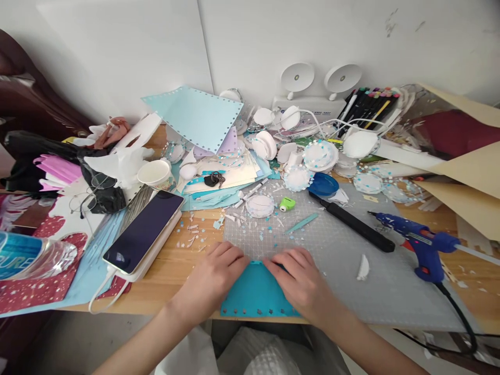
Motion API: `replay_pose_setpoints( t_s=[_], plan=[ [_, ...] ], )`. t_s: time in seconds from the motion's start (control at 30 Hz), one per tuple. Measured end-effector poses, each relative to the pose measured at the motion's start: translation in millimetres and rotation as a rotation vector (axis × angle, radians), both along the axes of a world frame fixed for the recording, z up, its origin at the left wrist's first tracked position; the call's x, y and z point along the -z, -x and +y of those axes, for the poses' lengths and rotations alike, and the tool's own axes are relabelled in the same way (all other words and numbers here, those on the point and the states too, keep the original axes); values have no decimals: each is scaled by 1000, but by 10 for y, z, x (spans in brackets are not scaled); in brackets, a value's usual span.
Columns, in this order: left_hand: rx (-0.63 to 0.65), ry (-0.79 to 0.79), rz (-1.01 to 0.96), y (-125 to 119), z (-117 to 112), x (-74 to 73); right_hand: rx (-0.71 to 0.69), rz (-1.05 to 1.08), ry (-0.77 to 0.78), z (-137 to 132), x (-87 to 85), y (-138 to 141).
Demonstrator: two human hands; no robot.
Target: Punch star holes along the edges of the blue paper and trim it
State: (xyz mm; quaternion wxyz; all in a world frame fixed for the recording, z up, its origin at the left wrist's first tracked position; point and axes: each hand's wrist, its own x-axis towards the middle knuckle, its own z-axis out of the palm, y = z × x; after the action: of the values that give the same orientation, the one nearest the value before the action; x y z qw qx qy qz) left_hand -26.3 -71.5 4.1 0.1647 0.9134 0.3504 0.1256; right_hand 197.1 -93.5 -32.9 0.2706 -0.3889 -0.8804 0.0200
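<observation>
A sheet of turquoise paper (258,291) lies at the front edge of the table, partly over the grey cutting mat (344,291). Small punched shapes run along its near edge. My left hand (219,276) grips the far left part of the sheet, thumb and fingers pressed together. At the far right part, my right hand (302,281) pinches the paper in the same way, hiding that side. Between my fingertips the far edge looks folded over in a narrow strip. Beyond my hands lie a green punch (287,203) and a teal strip-shaped tool (301,223).
A blue glue gun (422,239) and a black-handled tool (357,224) lie to the right. On the left are a phone (144,232), a paper cup (154,173) and a water bottle (35,256). White discs (261,205), punched light-blue paper (195,117) and scraps crowd the back.
</observation>
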Motion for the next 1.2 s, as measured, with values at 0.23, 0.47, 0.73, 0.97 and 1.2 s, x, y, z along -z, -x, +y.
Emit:
replay_pose_setpoints(
  t_s=[0.23, 0.47, 0.73, 0.97, 1.2],
  plan=[
    [61, -108, 61, 64, -92, 16, 56, -44, 52, -91, 17, -1],
    [-29, -125, 193, -17, -285, -5, 159, -135, 105, -240, -110, 154],
    [-358, -250, 162, -293, -629, 148, 127, -152, 123, -389, -58, 136],
    [-309, -282, 245, -91, -690, 163, 224, -187, 182, -448, -58, -141],
    [-300, -263, 257, -58, -600, 156, 123, -56, 216, -335, -99, -208]
  ],
)
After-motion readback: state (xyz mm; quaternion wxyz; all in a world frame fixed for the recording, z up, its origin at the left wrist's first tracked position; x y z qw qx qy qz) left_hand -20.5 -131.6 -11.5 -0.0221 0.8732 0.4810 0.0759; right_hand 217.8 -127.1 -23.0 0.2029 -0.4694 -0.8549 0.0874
